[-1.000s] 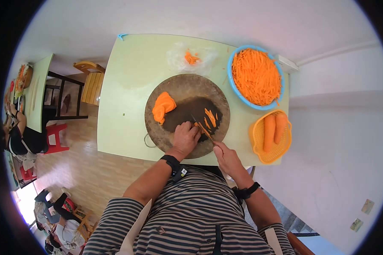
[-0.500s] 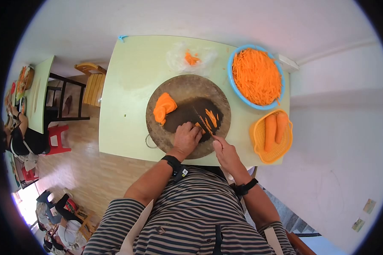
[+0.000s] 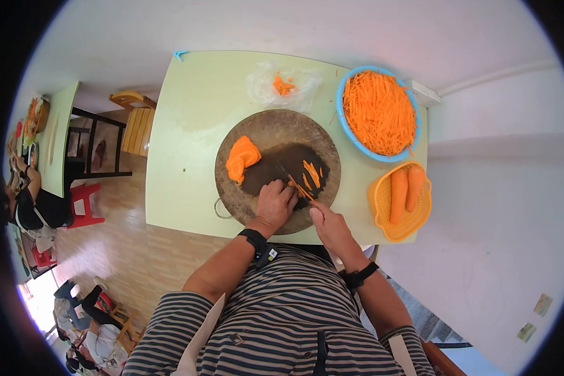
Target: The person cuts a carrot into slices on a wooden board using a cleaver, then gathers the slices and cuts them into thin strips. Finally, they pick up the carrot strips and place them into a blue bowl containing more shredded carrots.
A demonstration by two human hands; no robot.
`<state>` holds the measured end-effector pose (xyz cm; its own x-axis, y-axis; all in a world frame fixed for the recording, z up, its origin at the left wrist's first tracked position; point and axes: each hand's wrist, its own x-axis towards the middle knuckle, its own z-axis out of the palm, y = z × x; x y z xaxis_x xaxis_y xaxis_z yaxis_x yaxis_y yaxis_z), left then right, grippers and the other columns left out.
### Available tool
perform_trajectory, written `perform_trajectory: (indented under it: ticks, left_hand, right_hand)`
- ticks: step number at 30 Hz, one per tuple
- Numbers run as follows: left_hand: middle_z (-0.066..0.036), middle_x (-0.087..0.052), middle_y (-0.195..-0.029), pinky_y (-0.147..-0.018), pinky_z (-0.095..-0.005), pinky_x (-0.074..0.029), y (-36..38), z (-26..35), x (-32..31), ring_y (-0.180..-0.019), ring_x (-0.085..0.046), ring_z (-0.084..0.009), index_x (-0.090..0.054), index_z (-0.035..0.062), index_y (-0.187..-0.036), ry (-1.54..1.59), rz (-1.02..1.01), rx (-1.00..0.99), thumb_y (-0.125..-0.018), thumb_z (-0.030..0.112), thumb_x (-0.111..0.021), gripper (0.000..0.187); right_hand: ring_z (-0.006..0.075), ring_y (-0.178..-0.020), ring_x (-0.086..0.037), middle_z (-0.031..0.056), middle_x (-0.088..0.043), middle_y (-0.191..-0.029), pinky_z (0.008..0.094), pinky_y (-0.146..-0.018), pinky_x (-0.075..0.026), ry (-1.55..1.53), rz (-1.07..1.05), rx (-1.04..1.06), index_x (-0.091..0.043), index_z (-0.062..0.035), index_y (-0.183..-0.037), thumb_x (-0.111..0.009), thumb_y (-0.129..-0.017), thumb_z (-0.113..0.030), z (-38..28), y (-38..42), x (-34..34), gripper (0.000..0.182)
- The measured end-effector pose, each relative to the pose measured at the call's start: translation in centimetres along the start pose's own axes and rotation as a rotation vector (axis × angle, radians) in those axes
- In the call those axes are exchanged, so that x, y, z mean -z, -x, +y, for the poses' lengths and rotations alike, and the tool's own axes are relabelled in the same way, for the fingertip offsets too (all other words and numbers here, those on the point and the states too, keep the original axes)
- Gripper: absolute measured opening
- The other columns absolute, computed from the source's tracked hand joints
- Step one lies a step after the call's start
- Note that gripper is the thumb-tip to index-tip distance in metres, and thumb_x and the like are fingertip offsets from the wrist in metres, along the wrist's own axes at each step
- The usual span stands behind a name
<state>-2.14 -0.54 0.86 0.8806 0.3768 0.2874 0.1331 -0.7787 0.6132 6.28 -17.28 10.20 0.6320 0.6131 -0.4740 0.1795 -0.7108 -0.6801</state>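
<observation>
Left hand (image 3: 273,202) clamps carrot piece (image 3: 292,183) on round chopping board (image 3: 263,128), counter (image 3: 188,125) centre. Right hand (image 3: 329,227) closed around knife (image 3: 294,182) handle, blade just beside left fingertips. My worry: wet dark board patch, carrot could slip, blade nick fingers. Cut strips (image 3: 311,173) lie beside blade. Carrot mostly hidden under hand; blade edge hard to make out.

A thin orange carrot slice (image 3: 292,185) lies flat on the round chopping board (image 3: 263,128), beside cut carrot strips (image 3: 311,173).
</observation>
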Motion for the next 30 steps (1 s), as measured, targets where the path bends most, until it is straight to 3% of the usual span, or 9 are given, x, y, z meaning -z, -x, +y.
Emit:
perform_trajectory:
  ticks: [5,10,30]
  left_hand:
    - [-0.008,-0.053,-0.083,-0.068,-0.0408,-0.042,-0.1,0.2,-0.3,-0.079,-0.056,-0.0282,-0.066,0.0088,-0.086,0.032,0.069,-0.013,-0.077,0.014,-0.075,0.014]
    - [-0.008,-0.053,-0.083,-0.068,-0.0412,-0.043,-0.2,0.2,0.1,-0.080,-0.056,-0.0285,-0.065,0.0090,-0.085,0.000,0.039,-0.001,-0.076,0.014,-0.075,0.014]
    - [-0.008,-0.054,-0.083,-0.069,-0.0410,-0.043,0.0,0.2,-0.1,-0.080,-0.057,-0.0293,-0.067,0.0083,-0.086,-0.013,0.043,0.001,-0.073,0.014,-0.077,0.018]
  right_hand:
    - [0.0467,-0.094,-0.067,0.0288,-0.070,-0.097,0.0481,-0.081,-0.054,-0.184,0.027,-0.060,-0.060,-0.0041,-0.129,-0.051,-0.105,-0.035,0.6,0.7,0.4,0.041]
    - [0.0470,-0.094,-0.067,0.0287,-0.070,-0.099,0.0485,-0.081,-0.054,-0.037,0.004,0.039,-0.060,-0.0036,-0.128,-0.051,-0.105,-0.035,1.4,2.5,0.3,0.040]
    - [0.0476,-0.090,-0.067,0.0287,-0.069,-0.093,0.0513,-0.078,-0.054,0.063,0.017,0.031,-0.061,-0.0070,-0.127,-0.051,-0.105,-0.038,0.0,1.1,-0.3,0.039]
